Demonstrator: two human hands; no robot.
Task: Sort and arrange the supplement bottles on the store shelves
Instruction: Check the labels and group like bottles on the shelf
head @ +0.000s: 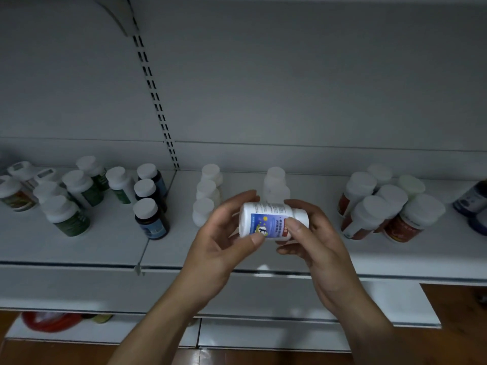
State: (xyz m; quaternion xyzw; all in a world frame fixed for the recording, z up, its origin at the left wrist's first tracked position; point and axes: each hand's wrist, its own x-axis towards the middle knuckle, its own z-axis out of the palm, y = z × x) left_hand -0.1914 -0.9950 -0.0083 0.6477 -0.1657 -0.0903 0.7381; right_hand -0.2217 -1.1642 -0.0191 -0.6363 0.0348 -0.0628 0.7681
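Observation:
A white supplement bottle [266, 216] with a blue picture label lies sideways in the air above the front half of the white shelf [110, 248]. My left hand [221, 238] holds its base end with thumb under the label and fingers behind. My right hand [313, 238] grips its cap end, thumb pressed on the label. Directly behind stand a row of three plain white bottles [208, 193] and a short row of white bottles [275, 185], partly hidden by the held bottle.
Green-labelled bottles [71, 204] and dark blue-labelled bottles [150, 204] stand at the left. Red-labelled bottles [382, 206] cluster at the right, with dark blue bottles [474, 204] at the far right edge. Lower shelves [263, 335] sit below; a slotted upright [158, 101] runs up the back panel.

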